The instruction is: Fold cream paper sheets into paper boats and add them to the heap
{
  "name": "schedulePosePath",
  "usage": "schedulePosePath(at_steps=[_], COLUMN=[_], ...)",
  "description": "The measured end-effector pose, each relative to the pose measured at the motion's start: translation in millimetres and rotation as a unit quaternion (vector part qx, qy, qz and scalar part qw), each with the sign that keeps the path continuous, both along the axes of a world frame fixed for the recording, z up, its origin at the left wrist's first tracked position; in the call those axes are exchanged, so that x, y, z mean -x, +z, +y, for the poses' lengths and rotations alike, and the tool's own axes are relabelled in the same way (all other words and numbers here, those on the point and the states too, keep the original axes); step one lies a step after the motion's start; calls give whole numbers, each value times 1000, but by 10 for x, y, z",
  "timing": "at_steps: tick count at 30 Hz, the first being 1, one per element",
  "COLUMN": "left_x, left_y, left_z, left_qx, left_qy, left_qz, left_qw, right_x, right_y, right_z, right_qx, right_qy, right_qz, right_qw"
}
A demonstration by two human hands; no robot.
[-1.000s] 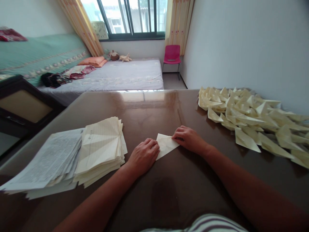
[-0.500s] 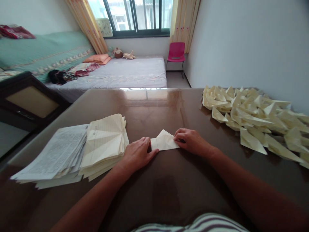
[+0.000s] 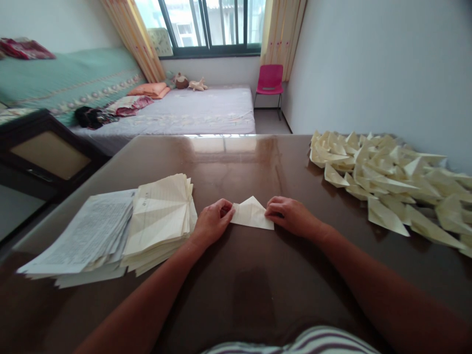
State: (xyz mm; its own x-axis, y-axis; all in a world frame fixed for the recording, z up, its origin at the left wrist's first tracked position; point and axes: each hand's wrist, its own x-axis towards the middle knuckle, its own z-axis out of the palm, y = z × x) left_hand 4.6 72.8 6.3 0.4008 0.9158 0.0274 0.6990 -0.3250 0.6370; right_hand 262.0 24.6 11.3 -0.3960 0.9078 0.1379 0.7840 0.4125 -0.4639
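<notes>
A small folded piece of cream paper point(image 3: 252, 215) lies on the dark brown table point(image 3: 236, 167) in front of me, with a point sticking up at its middle. My left hand point(image 3: 212, 222) pinches its left end with curled fingers. At the paper's right end my right hand point(image 3: 289, 214) presses down with fingers bent together. Both forearms reach in from the bottom of the view.
A stack of flat lined and printed sheets point(image 3: 110, 231) sits to the left of my hands. A heap of several folded cream paper shapes point(image 3: 387, 177) covers the table's right side by the wall. Beyond the table are a bed point(image 3: 191, 110) and a pink chair point(image 3: 270, 81).
My left hand slid from flat on the paper's left part to pinching its left end. The paper opened from a slanted wedge into a wider shape with a raised point.
</notes>
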Motion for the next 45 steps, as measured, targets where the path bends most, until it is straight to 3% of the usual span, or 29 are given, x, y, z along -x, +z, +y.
schedulePosePath(at_steps=[6, 10, 14, 22, 29, 36, 45], left_x=[-3, -7, -43, -28, 40, -47, 3], left_y=[-15, 31, 75, 116, 182, 210, 183], left_z=[-26, -86, -128, -145, -148, -215, -144], left_qx=[-151, -247, -290, -276, -261, -251, -271], left_qy=[-33, -123, -184, -231, -289, -286, -298], left_qz=[100, 212, 274, 267, 294, 317, 287], left_qw=[983, 937, 898, 894, 873, 869, 869], right_x=[44, 73, 111, 408, 477, 528, 499], right_y=[52, 67, 85, 215, 271, 259, 246], right_z=[-23, -40, -57, -291, -345, -359, -345], right_qx=[-8, -21, -38, -85, -65, -62, -55], right_qy=[-2, -7, 5, 17, -20, -52, -65], right_qz=[-36, -81, -134, -305, -301, -302, -277], right_qw=[999, 997, 990, 948, 951, 950, 957])
